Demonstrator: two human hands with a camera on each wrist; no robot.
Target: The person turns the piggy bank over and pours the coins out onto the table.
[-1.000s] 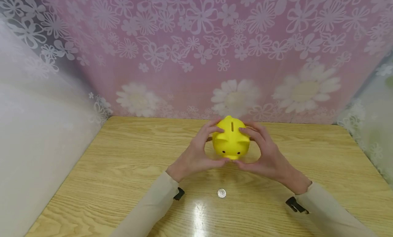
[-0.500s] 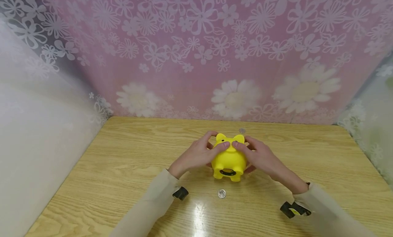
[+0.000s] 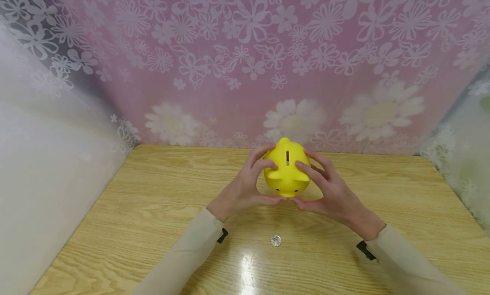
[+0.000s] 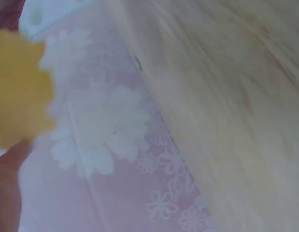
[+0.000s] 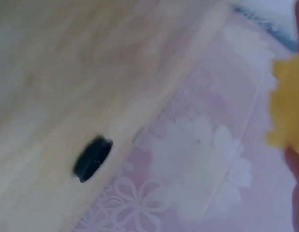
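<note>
A yellow piggy bank (image 3: 287,169) is held between both hands above the table, its coin slot facing up toward the head camera and its face toward me. My left hand (image 3: 245,180) grips its left side, fingertips on top and thumb at the snout. On the right side my right hand (image 3: 334,188) holds it the same way. Only part of the yellow body (image 4: 21,92) shows, blurred, in the left wrist view; a slice of it (image 5: 289,104) appears at the right wrist view's edge. A silver coin (image 3: 275,240) lies on the table in front of the hands.
The wood-grain table (image 3: 160,188) meets a pink flowered backdrop (image 3: 229,95). In the right wrist view a blurred black oval piece (image 5: 93,158) lies near the table's far edge, its kind unclear. Black straps (image 3: 366,250) hang at the cuffs.
Half a second ago the piggy bank was tipped, showing its underside and a coin behind it. It has tilted back, slot up, and now hides that coin. Both hands keep their grip.
</note>
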